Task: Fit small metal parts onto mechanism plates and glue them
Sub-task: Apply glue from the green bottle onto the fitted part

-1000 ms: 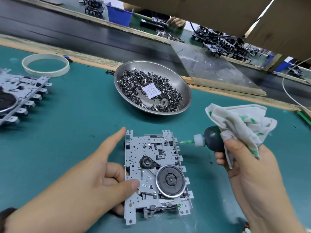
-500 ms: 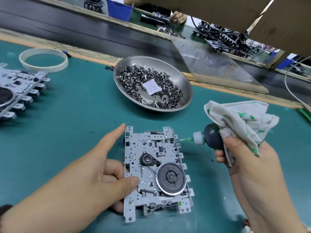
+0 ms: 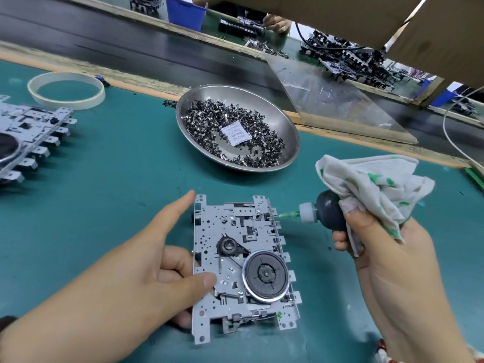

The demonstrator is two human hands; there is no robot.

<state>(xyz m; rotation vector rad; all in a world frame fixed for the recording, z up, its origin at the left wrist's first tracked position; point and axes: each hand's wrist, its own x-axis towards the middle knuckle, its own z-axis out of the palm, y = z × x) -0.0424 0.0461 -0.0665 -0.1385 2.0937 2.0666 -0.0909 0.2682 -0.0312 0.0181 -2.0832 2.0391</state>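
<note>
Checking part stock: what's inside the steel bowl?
The round steel bowl holds a heap of small dark metal parts with a white printed paper packet on top; whatever lies under them is hidden.

left hand grips plate | right hand holds glue bottle | nozzle seemingly touching plate edge

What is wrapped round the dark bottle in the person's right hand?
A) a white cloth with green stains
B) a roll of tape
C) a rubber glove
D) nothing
A: a white cloth with green stains covers the back of the bottle that the right hand grips.
</note>
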